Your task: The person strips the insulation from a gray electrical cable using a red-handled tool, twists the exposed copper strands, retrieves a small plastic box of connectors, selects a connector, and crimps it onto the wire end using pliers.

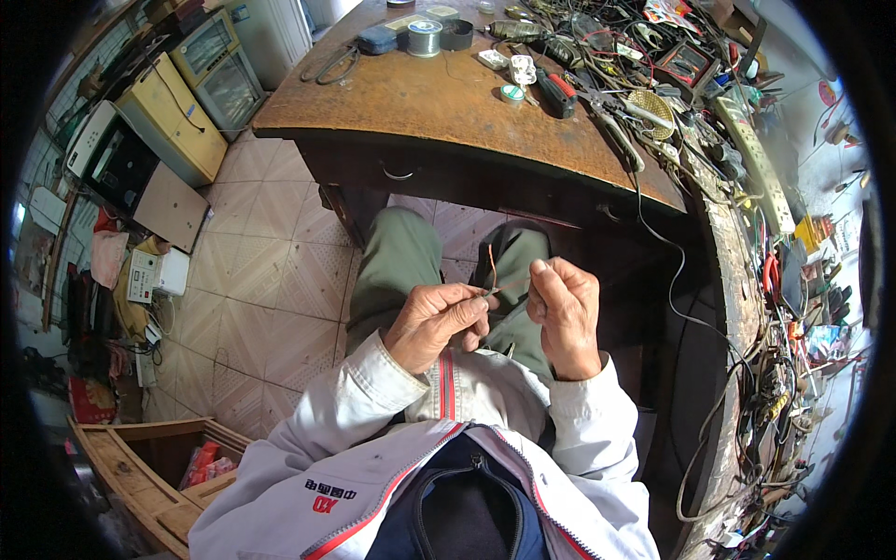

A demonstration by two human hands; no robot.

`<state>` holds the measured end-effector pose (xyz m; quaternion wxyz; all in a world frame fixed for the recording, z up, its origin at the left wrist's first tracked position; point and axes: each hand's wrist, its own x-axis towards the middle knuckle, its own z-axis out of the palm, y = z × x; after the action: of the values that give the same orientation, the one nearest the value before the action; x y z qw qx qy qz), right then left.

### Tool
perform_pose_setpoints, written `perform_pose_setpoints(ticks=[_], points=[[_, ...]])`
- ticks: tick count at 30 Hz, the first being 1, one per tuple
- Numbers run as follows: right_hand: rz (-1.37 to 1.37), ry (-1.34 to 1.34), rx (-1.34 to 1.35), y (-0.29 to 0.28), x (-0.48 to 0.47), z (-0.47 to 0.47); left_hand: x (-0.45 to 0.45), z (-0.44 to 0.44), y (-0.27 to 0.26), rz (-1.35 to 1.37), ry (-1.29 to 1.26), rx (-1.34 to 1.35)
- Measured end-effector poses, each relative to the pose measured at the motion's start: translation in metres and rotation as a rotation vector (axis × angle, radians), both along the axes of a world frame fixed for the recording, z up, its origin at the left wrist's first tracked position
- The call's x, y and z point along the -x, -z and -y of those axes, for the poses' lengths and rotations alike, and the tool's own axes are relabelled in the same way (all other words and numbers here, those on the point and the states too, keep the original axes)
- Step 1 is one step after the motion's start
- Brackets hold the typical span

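Note:
My left hand [441, 318] pinches a thin wire or cable end between thumb and forefinger, above my lap. From that pinch one copper-coloured strand [493, 262] sticks up with a slight bend. A second fine copper-coloured strand [514, 284] runs across to my right hand [565, 315], whose thumb and curled fingers close on its far end. The small greenish part at the left fingertips is too little to make out fully. Both hands are apart from the wooden desk [336, 105], which stands in front of my knees.
On the desk lie a spool of solder wire [424, 38], a red-and-black screwdriver [558, 94], a small round tin [512, 94] and pliers [616, 133]. Tangled cables and a power strip [756, 164] crowd the right side. A grey cord [672, 280] hangs over the desk's edge. An open wooden drawer [133, 483] stands lower left.

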<state>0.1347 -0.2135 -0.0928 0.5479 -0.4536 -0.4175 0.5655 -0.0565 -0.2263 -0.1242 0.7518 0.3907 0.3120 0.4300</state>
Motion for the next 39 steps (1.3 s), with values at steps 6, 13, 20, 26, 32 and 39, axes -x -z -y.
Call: perform_pose_setpoints(ticks=[6, 13, 20, 26, 32, 39], points=[[0.046, -0.130, -0.026, 0.007, -0.001, -0.029, 0.004, 0.000, 0.006, 0.305, 0.193, 0.273], [0.081, -0.172, -0.102, 0.003, 0.005, -0.029, 0.006, 0.005, -0.002, 0.413, 0.240, 0.384], [-0.252, -0.060, -0.118, 0.012, -0.012, -0.030, 0.010, 0.013, 0.001, 0.332, 0.175, 0.216], [-0.211, -0.350, -0.176, 0.018, -0.017, -0.009, 0.013, 0.010, -0.002, 0.298, 0.181, 0.230], [-0.150, -0.424, -0.204, 0.020, -0.016, -0.015, 0.016, 0.009, 0.002, 0.319, 0.245, 0.233], [-0.061, -0.259, -0.117, 0.012, -0.007, -0.006, 0.016, 0.008, 0.003, 0.290, 0.265, 0.231]])
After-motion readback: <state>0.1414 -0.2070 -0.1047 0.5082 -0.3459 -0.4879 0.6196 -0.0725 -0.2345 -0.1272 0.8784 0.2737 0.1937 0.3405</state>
